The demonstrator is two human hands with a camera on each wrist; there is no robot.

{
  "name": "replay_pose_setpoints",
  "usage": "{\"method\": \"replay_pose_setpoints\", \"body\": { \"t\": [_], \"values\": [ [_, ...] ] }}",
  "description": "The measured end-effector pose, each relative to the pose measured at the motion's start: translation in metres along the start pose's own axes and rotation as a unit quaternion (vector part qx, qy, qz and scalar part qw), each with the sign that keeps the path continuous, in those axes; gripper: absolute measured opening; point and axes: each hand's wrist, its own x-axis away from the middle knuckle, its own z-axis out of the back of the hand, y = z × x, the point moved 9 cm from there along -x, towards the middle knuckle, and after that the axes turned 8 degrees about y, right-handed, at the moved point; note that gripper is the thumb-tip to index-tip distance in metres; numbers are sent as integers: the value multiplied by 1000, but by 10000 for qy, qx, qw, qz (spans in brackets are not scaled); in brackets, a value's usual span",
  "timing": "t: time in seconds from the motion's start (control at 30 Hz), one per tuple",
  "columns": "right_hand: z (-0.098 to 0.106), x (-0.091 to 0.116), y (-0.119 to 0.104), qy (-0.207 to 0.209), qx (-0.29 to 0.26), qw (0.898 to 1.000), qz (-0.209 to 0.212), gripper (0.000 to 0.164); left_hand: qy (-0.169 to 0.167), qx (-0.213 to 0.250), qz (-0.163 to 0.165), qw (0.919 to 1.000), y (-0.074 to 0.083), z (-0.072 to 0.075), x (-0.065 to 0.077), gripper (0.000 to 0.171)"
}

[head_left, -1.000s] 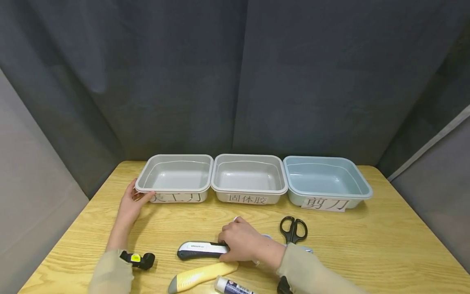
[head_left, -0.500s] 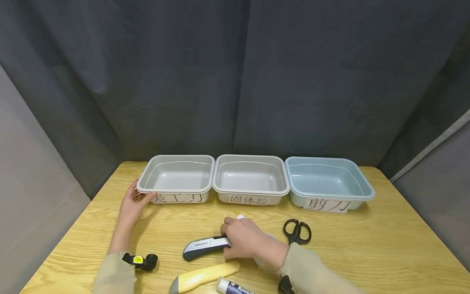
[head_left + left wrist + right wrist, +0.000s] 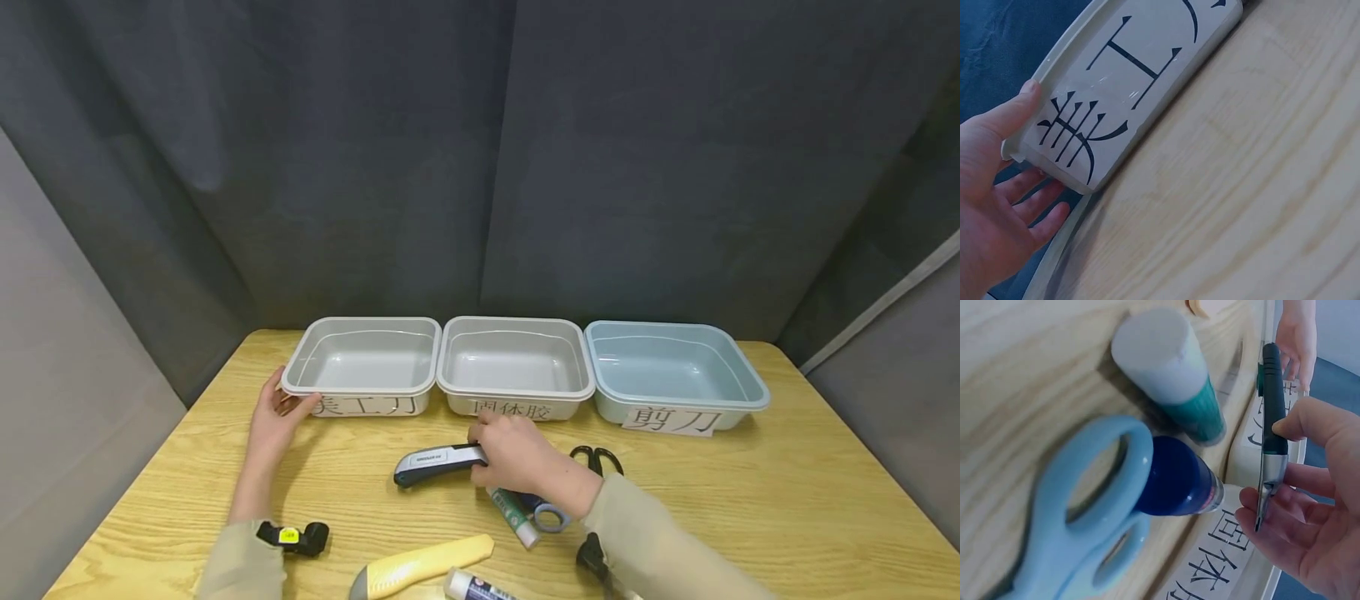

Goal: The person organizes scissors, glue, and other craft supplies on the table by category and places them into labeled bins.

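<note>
My right hand (image 3: pixel 517 454) pinches a white-and-black utility knife (image 3: pixel 435 463) between thumb and fingers, above the table in front of the middle bin. In the right wrist view the knife (image 3: pixel 1275 419) is held clear of the things beneath. Below that hand lie a green glue stick (image 3: pixel 513 517), light-blue-handled scissors (image 3: pixel 552 520) and, in the right wrist view, a stick with a dark blue cap (image 3: pixel 1172 478). My left hand (image 3: pixel 273 425) holds the near left corner of the left grey bin (image 3: pixel 367 390), thumb on its rim (image 3: pixel 1054 65) and fingers beside its wall.
A middle grey bin (image 3: pixel 517 393) and a light blue bin (image 3: pixel 675 400) continue the row, each with a paper label. Black-handled scissors (image 3: pixel 597 457) lie right of my right hand. A yellow utility knife (image 3: pixel 427 567) and another glue stick (image 3: pixel 476 587) lie near the front.
My right hand has lifted the white-and-black utility knife off the table and carried it forward toward the bins, uncovering the green glue stick. My left hand stays on the left bin.
</note>
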Motion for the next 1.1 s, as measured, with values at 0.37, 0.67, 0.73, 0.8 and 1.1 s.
{"method": "replay_pose_setpoints", "body": {
  "t": [0.37,0.67,0.73,0.8,1.1],
  "values": [
    [10,-17,9,266,-287,9992,-78,23,16,16,114,9999,0,-1,2,78],
    [22,-38,11,526,-57,9986,-40,22,-56,123,237,9996,11,-3,7,82],
    [24,-43,12,593,0,9982,-58,22,-7,123,190,9997,5,-2,4,81],
    [25,-47,13,633,17,9980,-81,19,16,108,145,9998,-2,-2,1,80],
    [30,-65,8,752,-100,9971,-66,16,215,224,172,9994,-35,-3,-17,80]
  ]
}}
